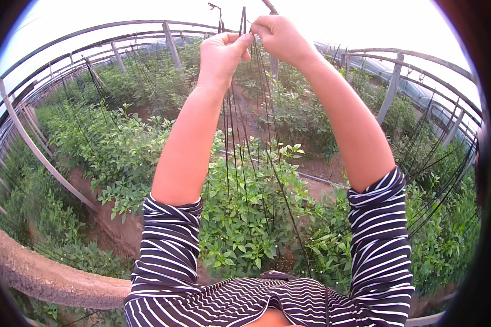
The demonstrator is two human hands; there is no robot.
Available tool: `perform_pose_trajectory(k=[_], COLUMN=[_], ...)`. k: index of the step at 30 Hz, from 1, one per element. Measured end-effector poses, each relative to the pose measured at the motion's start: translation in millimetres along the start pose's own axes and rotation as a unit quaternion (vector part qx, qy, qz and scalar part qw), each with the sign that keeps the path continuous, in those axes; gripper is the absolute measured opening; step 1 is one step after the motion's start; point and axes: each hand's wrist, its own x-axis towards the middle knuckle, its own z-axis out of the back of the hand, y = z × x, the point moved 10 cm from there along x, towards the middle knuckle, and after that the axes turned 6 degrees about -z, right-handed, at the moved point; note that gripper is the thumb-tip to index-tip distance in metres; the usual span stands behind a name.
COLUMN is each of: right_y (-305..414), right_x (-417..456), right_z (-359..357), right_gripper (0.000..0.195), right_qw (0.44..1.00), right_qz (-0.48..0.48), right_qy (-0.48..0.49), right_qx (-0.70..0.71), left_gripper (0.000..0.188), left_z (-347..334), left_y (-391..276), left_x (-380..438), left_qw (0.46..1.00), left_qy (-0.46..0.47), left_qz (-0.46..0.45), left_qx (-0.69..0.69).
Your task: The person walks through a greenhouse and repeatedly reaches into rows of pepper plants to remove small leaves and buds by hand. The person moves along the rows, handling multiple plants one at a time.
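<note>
Both arms reach up to the top of the view. My left hand [225, 55] pinches dark strings between thumb and fingers. Beside it, almost touching, my right hand [280, 39] has its thumb and forefinger closed on the end of a dark string. Several dark strings [245, 163] run down from the hands into the leafy green plants [245, 229] below. A looped strand [243, 20] stands above the fingertips. Where the strings meet the overhead support is partly hidden by the hands.
Leafy rows [135, 147] spread to both sides, with bare soil [319, 163] between them. Upright posts [393, 88] and curved rails [106, 28] frame the greenhouse. More dark strings [429, 204] slant at the right. A thick, rough curved beam [61, 282] crosses the lower left.
</note>
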Motion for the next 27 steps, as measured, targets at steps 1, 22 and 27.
perform_pose_trajectory(k=[1, 22, 27], right_y=[-8.2, -37.8, -67.7], right_x=[-1.0, -11.3, 43.9], right_z=[1.5, -78.0, -53.6], right_gripper=[0.026, 0.015, 0.033], right_qw=[0.998, 0.752, 0.736], right_qz=[-0.036, -0.354, -0.26], right_qy=[-0.019, 0.013, -0.05], right_qx=[0.039, 0.556, 0.623], left_gripper=[0.015, 0.009, 0.013], left_z=[2.5, 16.9, 34.1], left_y=[5.7, 22.7, 32.2], left_x=[-0.3, -34.3, -121.0], left_qw=[0.999, 0.953, 0.965], left_qy=[-0.028, 0.036, -0.014], left_qz=[0.024, 0.231, 0.205], left_qx=[-0.027, -0.195, -0.162])
